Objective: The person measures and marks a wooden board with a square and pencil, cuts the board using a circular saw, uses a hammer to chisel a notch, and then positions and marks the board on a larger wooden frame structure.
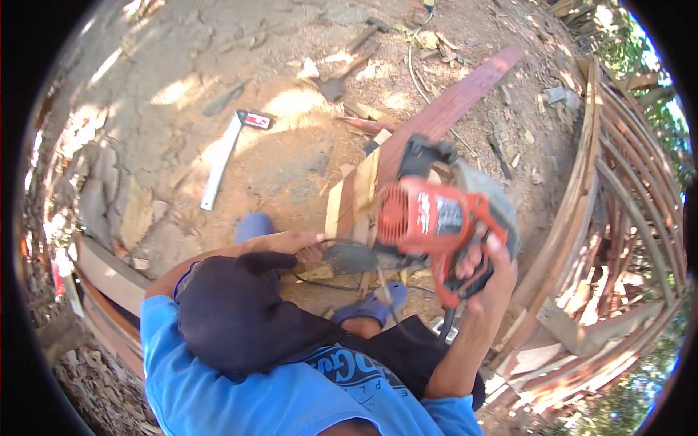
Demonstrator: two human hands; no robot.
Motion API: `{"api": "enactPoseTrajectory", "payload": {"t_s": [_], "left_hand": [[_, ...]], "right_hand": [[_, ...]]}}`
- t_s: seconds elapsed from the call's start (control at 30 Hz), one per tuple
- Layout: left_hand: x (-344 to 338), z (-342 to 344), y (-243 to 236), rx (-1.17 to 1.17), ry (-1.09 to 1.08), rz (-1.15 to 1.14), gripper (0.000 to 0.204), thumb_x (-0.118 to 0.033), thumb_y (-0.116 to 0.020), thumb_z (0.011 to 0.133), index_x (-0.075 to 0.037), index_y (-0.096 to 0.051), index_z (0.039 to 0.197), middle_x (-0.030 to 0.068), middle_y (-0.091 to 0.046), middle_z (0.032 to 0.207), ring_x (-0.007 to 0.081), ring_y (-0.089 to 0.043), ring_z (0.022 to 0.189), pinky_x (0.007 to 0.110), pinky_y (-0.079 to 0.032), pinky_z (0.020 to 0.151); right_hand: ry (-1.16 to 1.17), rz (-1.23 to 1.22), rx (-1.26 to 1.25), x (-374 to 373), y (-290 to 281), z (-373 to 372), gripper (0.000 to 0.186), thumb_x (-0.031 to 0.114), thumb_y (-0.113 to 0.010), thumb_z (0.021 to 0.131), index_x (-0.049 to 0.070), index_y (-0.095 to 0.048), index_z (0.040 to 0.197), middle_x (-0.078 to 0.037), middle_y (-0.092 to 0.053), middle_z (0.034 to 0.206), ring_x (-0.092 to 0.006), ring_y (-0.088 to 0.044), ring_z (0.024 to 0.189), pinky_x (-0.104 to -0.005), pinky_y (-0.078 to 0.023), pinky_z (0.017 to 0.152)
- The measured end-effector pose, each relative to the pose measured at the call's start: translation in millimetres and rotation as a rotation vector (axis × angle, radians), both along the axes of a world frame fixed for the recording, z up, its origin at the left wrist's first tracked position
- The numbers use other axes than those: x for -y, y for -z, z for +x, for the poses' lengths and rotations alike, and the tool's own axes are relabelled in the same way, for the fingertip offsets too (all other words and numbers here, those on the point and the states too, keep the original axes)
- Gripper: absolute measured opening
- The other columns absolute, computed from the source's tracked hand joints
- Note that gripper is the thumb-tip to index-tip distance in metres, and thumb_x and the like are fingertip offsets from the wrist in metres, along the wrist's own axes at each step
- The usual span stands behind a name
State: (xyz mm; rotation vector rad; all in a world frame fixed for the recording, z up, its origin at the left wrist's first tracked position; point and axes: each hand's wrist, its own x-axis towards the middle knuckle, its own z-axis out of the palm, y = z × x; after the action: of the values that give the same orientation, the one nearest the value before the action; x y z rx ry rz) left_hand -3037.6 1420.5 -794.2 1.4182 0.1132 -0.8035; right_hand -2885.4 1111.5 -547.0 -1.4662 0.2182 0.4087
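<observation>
My right hand [480, 265] is wrapped round the rear handle of a red circular saw [429, 214] with a grey blade guard. The saw is over the near part of a long reddish-brown plank [465, 91], which slants away to the far right. Its blade is hidden, so I cannot tell whether it touches the wood. Beside the plank's near end are pale wood pieces [336, 211]. My left hand [311, 248] is closed low, left of the saw, near a black cable [320, 283] and a dark grey piece. What its fingers hold is hidden.
A try square [223, 163] with a red handle lies on the dirt at left. Farther off are a hammer [367, 35], a hatchet-like tool [338, 83] and a pale cord [414, 73]. Stacked timber [574, 218] runs along the right. My feet wear bluish clogs [374, 305].
</observation>
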Motion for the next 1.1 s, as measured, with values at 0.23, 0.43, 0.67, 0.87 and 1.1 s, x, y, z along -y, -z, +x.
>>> {"api": "enactPoseTrajectory", "payload": {"t_s": [0.23, 0.43, 0.67, 0.87, 1.1], "left_hand": [[-30.0, -9.4, 33.6, -0.205, 0.072, -0.198, 0.047, -0.048, -0.057, 0.101, -0.004, -0.072, 0.105, 0.007, -0.071, 0.091, 0.0164, -0.068, 0.081, 0.031, -0.053, 0.074], [-47.8, 16.6, 37.6, -0.321, 0.026, -0.158, 0.049, -0.05, -0.056, 0.101, -0.003, -0.073, 0.102, 0.0076, -0.072, 0.089, 0.0169, -0.068, 0.081, 0.032, -0.053, 0.075], [-59.2, 78.3, -24.7, -0.094, 0.185, -0.236, 0.067, -0.06, -0.049, 0.101, 0.003, -0.071, 0.101, 0.0102, -0.073, 0.085, 0.0199, -0.071, 0.08, 0.035, -0.056, 0.072], [-62.2, 122.3, -62.0, 0.032, 0.383, -0.351, 0.065, -0.062, -0.077, 0.083, 0.0, -0.07, 0.102, 0.0111, -0.071, 0.08, 0.0211, -0.072, 0.074, 0.037, -0.055, 0.065], [-56.4, 121.0, -67.8, 0.358, 0.351, -0.178, 0.062, -0.061, -0.078, 0.081, 0.0, -0.068, 0.087, 0.0167, -0.068, 0.074, 0.0349, -0.07, 0.071, 0.042, -0.051, 0.06]], "right_hand": [[0.032, -0.014, -0.295, -28.5, 17.5, -35.3, 0.033, 0.019, -0.069, 0.089, -0.004, -0.058, 0.11, -0.009, -0.056, 0.067, -0.0182, -0.055, 0.053, -0.0331, -0.048, 0.05], [0.029, 0.023, -0.395, -42.1, 43.4, -26.8, 0.035, 0.021, -0.072, 0.088, -0.004, -0.056, 0.108, -0.008, -0.056, 0.068, -0.0163, -0.055, 0.055, -0.0313, -0.047, 0.053], [-0.018, -0.016, -0.453, -47.2, 54.8, -17.8, 0.043, 0.029, -0.075, 0.085, 0.0, -0.056, 0.11, -0.007, -0.054, 0.068, -0.0171, -0.054, 0.055, -0.0319, -0.048, 0.053], [0.047, 0.022, -0.44, -43.7, 64.7, -17.5, 0.038, 0.019, -0.075, 0.086, -0.005, -0.057, 0.108, -0.008, -0.056, 0.067, -0.0153, -0.055, 0.056, -0.0312, -0.047, 0.054], [-0.035, -0.025, -0.454, -45.9, 64.2, -15.1, 0.034, 0.025, -0.073, 0.087, -0.001, -0.057, 0.101, -0.006, -0.053, 0.066, -0.017, -0.054, 0.056, -0.0322, -0.048, 0.053]]}}
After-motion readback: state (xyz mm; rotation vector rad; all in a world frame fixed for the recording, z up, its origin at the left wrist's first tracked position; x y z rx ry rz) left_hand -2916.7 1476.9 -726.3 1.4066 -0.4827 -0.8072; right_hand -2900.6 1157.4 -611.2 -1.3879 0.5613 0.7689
